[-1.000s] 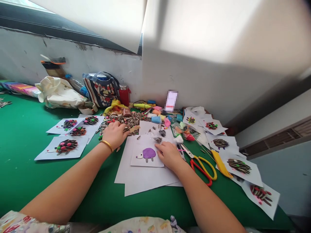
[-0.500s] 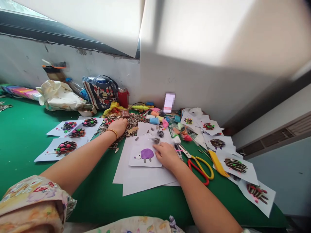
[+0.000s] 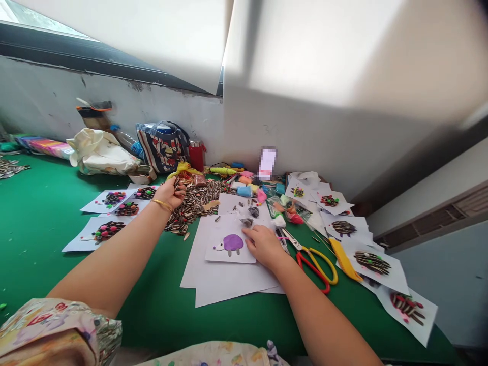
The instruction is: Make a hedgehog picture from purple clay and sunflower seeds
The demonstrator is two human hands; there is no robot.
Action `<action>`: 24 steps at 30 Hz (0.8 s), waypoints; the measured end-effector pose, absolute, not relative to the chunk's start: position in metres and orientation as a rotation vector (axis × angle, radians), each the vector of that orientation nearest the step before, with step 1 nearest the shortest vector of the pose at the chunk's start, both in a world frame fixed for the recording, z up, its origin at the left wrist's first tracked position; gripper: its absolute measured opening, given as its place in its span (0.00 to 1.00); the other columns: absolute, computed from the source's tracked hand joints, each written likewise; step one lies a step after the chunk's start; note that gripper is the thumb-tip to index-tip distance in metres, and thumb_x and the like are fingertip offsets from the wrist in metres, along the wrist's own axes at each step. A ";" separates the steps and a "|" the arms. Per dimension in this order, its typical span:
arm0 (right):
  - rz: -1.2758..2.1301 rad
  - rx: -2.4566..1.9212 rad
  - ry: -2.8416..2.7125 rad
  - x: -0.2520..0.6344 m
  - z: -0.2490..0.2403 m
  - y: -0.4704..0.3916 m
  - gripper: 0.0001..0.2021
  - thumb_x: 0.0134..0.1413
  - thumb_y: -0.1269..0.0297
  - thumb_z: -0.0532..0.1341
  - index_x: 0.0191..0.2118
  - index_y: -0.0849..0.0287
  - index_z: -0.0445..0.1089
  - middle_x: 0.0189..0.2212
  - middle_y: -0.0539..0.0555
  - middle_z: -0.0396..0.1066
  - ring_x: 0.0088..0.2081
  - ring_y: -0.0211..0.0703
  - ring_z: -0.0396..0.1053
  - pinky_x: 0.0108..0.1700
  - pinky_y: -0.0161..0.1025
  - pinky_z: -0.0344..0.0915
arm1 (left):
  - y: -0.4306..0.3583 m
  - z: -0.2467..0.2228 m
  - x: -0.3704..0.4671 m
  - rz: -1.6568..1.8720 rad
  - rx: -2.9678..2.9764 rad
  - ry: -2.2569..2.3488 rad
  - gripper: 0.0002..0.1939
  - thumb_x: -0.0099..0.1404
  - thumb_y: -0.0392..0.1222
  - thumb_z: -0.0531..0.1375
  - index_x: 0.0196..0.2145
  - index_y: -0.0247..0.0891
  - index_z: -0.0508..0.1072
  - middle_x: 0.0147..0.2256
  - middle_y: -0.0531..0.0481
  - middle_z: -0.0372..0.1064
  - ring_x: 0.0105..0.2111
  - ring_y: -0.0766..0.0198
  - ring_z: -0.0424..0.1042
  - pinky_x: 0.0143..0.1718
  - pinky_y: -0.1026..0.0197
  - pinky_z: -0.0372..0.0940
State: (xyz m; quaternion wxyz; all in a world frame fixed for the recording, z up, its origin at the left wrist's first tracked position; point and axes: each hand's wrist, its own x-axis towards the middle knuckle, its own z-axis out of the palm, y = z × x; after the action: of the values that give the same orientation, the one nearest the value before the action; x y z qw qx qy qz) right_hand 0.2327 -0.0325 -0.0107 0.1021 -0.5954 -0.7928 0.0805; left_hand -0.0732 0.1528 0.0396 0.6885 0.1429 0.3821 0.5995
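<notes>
At the left edge of a heap of striped sunflower seeds (image 3: 202,198), my left hand (image 3: 171,194) is closed, with seeds showing among its curled fingers. My right hand (image 3: 263,245) lies with its fingers stretched over the right edge of a small white card (image 3: 213,255). That card bears a purple clay hedgehog (image 3: 233,243) with a white face and grey legs. Beneath the card are larger white sheets (image 3: 229,292). Just beyond my right fingertips sits dark clay (image 3: 247,222) in clear wrap, and a few loose seeds lie on the paper.
Scissors (image 3: 318,264) with red and yellow handles lie right of my right hand. Seed-covered hedgehog cards (image 3: 371,262) line both sides. Packs of coloured clay (image 3: 246,191), a phone (image 3: 267,163), a red flask (image 3: 196,155) and bags (image 3: 162,147) stand along the wall.
My left hand has shifted left and slightly back over the seeds, away from the brown clay block, and its fingers have curled. My right hand stays on the card. The view has turned slightly left.
</notes>
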 end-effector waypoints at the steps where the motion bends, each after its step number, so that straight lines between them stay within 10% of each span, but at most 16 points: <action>1: 0.237 -1.758 -2.339 0.233 -0.011 -0.033 0.18 0.61 0.64 0.56 0.56 0.50 0.70 0.43 0.57 0.71 0.49 0.49 0.66 0.49 0.42 0.58 | 0.149 0.041 -0.075 1.315 0.279 0.810 0.12 0.70 0.33 0.48 0.28 0.38 0.59 0.20 0.58 0.53 0.15 0.75 0.55 0.12 0.76 0.43; 8: 0.210 -1.734 -2.325 0.232 -0.015 -0.033 0.17 0.62 0.64 0.56 0.55 0.52 0.70 0.42 0.56 0.71 0.48 0.48 0.66 0.48 0.42 0.59 | 0.127 0.040 -0.077 1.231 0.117 0.568 0.09 0.69 0.31 0.49 0.30 0.37 0.61 0.23 0.54 0.60 0.21 0.72 0.68 0.12 0.77 0.51; 24: 0.198 -1.612 -2.282 0.227 -0.022 -0.033 0.17 0.61 0.70 0.55 0.52 0.53 0.73 0.39 0.56 0.72 0.45 0.46 0.67 0.48 0.42 0.61 | 0.057 0.022 -0.040 0.870 0.001 0.421 0.09 0.71 0.34 0.48 0.31 0.37 0.60 0.23 0.55 0.56 0.16 0.73 0.59 0.09 0.75 0.46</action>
State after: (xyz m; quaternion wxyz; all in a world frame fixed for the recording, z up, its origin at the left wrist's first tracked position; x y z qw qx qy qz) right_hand 0.2270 -0.0328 -0.0215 0.1697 -0.5673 -0.8028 0.0696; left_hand -0.0397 0.0571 0.0217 0.8853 0.0006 0.2026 0.4185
